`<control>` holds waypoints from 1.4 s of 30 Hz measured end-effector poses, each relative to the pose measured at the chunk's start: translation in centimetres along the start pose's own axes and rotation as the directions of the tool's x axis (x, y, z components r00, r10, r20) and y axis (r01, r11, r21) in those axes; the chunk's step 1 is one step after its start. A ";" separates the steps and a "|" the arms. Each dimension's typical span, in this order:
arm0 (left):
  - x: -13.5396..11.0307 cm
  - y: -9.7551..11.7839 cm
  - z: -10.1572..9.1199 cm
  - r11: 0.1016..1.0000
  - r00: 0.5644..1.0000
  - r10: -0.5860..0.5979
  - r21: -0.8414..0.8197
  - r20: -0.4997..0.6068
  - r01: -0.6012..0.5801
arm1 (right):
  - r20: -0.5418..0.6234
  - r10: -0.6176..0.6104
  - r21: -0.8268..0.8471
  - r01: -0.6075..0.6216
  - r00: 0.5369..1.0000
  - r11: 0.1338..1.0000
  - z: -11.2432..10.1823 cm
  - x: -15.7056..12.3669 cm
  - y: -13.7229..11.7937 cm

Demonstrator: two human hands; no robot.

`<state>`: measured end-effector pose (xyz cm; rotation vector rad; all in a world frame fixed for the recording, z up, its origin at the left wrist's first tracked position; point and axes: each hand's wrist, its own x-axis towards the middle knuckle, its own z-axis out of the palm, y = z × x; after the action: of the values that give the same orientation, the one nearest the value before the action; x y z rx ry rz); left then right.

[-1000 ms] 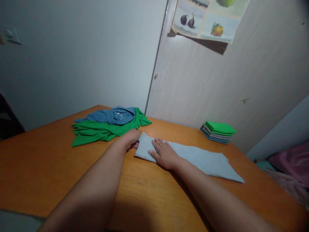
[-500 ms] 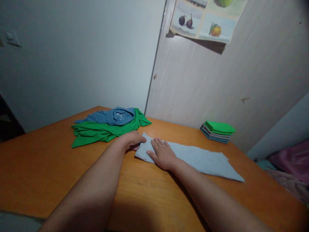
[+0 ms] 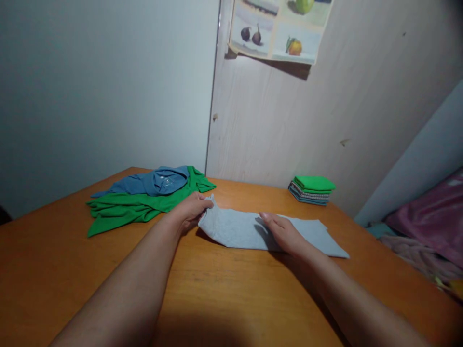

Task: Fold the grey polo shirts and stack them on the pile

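Note:
A light grey folded garment (image 3: 238,229) lies as a long strip across the orange wooden table (image 3: 224,299). My left hand (image 3: 191,211) pinches its left end, which is lifted a little off the table. My right hand (image 3: 284,233) rests on the middle of the strip with fingers stretched out flat and pointing left. Just left of my left hand lies a loose heap with a blue shirt (image 3: 152,180) on top of a green garment (image 3: 126,209).
A neat stack of folded clothes (image 3: 311,189), green on top, sits at the table's far right by the pale wooden wall. A fruit poster (image 3: 277,29) hangs above. Pink and purple bedding (image 3: 428,226) lies beyond the table's right edge.
My right hand slid rightward from the strip's left end to its middle. My left hand closed on the left end and raised it slightly. The camera view shifted right.

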<state>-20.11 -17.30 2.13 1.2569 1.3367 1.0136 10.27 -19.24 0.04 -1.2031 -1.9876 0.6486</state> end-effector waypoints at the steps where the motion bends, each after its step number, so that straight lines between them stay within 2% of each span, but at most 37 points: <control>1: 0.0 0.3 0.3 1.000 1.000 0.019 0.003 -0.013 -0.019 | -0.020 0.000 0.000 -0.001 1.000 1.000 -0.5 -0.6 0.6; 3: 0.1 0.7 0.9 0.998 0.996 0.062 0.028 -0.067 -0.060 | -0.073 0.001 -0.007 -0.002 0.997 1.000 -1.0 -1.5 1.6; 7: 0.7 1.6 2.1 0.984 0.974 0.132 0.145 -0.184 -0.106 | -0.154 -0.009 -0.048 0.002 0.988 0.999 -0.3 -2.4 2.2; 13: 1.2 4.0 4.2 0.911 0.963 0.198 0.396 -0.185 -0.111 | -0.118 -0.053 -0.080 0.043 0.992 0.996 -0.2 -2.1 1.7; 15: 1.6 4.6 5.3 0.845 0.958 0.231 0.523 -0.167 -0.112 | -0.166 -0.045 -0.113 0.026 0.985 0.993 -0.6 -1.9 1.9; 19: 2.4 4.8 8.4 0.646 0.954 0.281 0.756 -0.103 -0.109 | -0.273 -0.060 -0.165 0.015 0.960 0.986 -1.2 -1.7 2.4; 23: 2.4 3.6 11.9 0.463 0.972 0.232 0.883 -0.035 -0.078 | -0.356 -0.067 -0.173 0.005 0.932 0.985 -1.5 -1.6 2.5; 25: 2.1 2.8 13.1 0.407 0.981 0.189 0.912 -0.040 -0.042 | -0.370 -0.061 -0.178 -0.006 0.927 0.984 -1.6 -1.5 2.6; 28: 1.9 2.0 13.9 0.363 0.982 0.180 0.932 -0.065 -0.005 | -0.375 -0.052 -0.187 -0.021 0.926 0.982 -1.7 -1.4 2.8; 34: 2.3 1.8 13.3 0.388 0.983 0.184 0.919 -0.008 -0.065 | -0.388 -0.053 -0.198 -0.027 0.920 0.980 -1.8 -1.1 2.9; 37: 2.7 1.9 12.5 0.511 0.975 0.211 0.843 0.066 -0.167 | -0.407 -0.054 -0.194 -0.028 0.912 0.981 -1.9 -1.1 2.8; 39: 3.0 2.0 11.7 0.609 0.961 0.275 0.767 0.034 -0.202 | -0.422 -0.052 -0.189 -0.032 0.905 0.982 -2.1 -1.1 2.9; 40: 3.0 2.1 11.2 0.631 0.949 0.315 0.750 -0.015 -0.197 | -0.431 -0.050 -0.186 -0.034 0.901 0.982 -2.1 -1.0 2.9; 42: 3.1 2.2 10.1 0.606 0.912 0.394 0.778 -0.116 -0.163 | -0.445 -0.049 -0.180 -0.035 0.894 0.983 -2.2 -1.0 3.0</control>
<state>-9.69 -14.53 2.39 2.0766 1.9423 0.8732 13.94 -18.72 -1.06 -1.3155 -1.6793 0.1561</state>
